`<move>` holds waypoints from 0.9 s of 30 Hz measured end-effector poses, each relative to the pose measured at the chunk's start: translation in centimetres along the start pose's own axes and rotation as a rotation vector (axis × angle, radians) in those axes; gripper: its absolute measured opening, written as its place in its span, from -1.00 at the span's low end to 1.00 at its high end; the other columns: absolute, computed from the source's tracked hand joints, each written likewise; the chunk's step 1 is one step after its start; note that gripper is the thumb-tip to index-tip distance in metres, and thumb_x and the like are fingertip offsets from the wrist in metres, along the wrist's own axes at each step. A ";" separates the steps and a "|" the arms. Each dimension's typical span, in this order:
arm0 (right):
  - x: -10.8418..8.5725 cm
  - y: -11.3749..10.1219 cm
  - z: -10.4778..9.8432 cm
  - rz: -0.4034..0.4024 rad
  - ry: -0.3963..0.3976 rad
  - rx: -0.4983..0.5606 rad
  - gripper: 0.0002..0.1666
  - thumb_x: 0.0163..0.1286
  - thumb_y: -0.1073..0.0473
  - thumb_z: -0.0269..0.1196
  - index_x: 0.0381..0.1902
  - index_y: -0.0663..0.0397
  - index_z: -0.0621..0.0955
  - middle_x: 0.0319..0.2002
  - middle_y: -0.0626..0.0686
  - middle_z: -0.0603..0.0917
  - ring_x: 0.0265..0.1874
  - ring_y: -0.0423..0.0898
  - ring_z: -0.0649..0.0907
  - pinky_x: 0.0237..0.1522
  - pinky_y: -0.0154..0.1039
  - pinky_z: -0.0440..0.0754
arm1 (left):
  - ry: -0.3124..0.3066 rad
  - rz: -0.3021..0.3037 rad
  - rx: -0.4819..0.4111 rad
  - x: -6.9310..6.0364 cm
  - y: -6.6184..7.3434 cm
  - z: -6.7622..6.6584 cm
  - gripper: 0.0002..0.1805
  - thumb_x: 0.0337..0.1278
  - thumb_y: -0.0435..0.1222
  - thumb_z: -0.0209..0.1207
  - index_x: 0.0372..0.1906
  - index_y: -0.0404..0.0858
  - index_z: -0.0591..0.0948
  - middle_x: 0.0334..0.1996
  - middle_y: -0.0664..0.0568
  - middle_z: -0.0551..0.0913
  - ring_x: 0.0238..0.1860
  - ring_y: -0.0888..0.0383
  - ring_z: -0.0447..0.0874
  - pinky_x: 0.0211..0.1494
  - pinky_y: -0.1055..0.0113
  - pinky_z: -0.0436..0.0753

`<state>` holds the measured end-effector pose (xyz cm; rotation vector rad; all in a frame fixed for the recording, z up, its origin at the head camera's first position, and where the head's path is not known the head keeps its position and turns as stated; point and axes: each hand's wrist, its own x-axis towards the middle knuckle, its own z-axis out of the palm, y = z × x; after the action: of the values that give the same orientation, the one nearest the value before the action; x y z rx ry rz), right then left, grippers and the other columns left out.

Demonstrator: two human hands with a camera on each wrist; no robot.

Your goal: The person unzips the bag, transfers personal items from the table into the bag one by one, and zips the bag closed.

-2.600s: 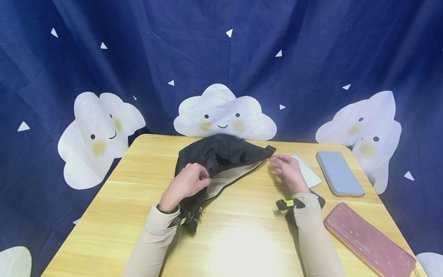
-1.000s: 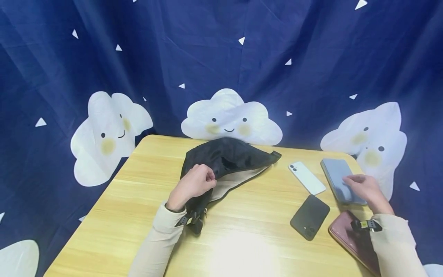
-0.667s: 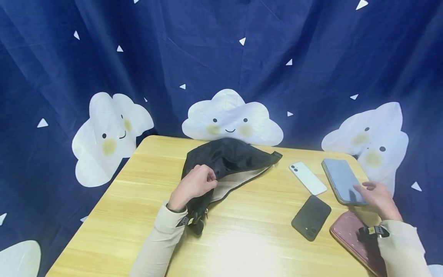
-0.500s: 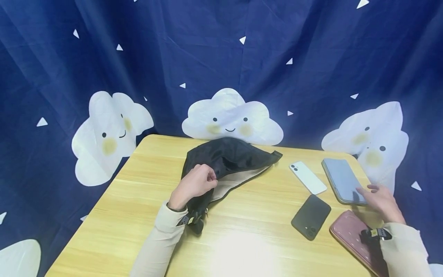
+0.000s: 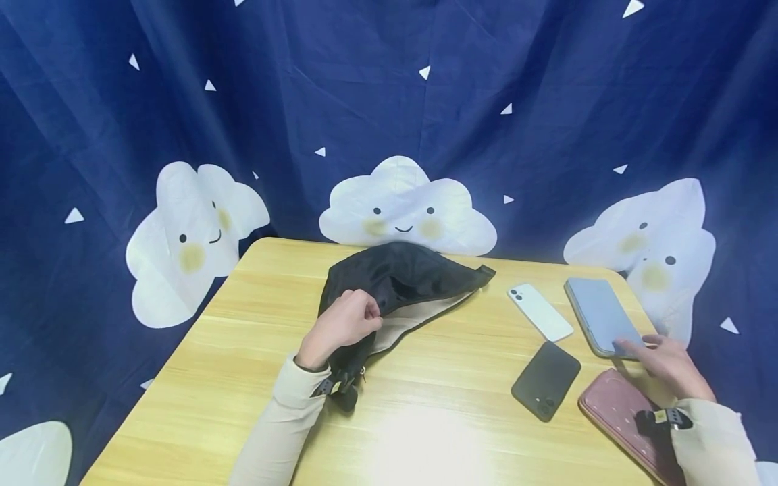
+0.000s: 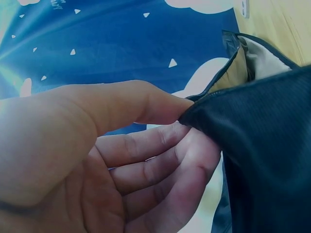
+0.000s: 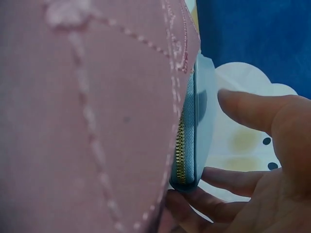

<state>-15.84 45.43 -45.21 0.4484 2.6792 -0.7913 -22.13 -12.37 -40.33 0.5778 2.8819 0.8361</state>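
Observation:
My left hand [image 5: 343, 322] pinches the rim of a black bag [image 5: 398, 270] between thumb and fingers; the left wrist view shows the bag's edge [image 6: 252, 90] held at the fingertips, its mouth parted over a light lining. At the right, my right hand [image 5: 671, 364] is at the near end of a light blue zipped wallet [image 5: 598, 310]. In the right wrist view the thumb stands over the blue wallet's flat face [image 7: 206, 111] and the other fingers reach about its end and edge, loosely bent. Whether they grip it is not plain.
A white phone [image 5: 539, 312] lies left of the blue wallet, a black phone [image 5: 546, 381] nearer. A pink wallet [image 5: 626, 418] lies partly under the right wrist and fills much of the right wrist view. Behind the wooden table [image 5: 243, 324] hangs a blue curtain [image 5: 273, 88].
The right hand has moved from the bag's right tip to the blue wallet, then down to its near end. The left hand keeps its pinch on the bag. The view has shifted slightly.

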 end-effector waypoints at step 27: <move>0.7 0.1 0.3 0.105 -0.023 0.125 -0.14 0.24 -0.32 0.40 -0.13 0.47 0.49 -0.41 0.04 0.52 -0.37 -0.07 0.50 -0.34 -0.23 0.49 | -0.007 -0.008 0.004 0.1 -0.2 0.0 -0.92 0.12 -0.30 0.33 -0.46 -0.12 0.73 -0.56 0.20 0.67 -0.49 0.26 0.59 -0.30 0.31 0.60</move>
<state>-16.36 45.53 -45.78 0.6010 2.5702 -0.9305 -22.26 -12.47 -40.41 0.5683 2.8778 0.8260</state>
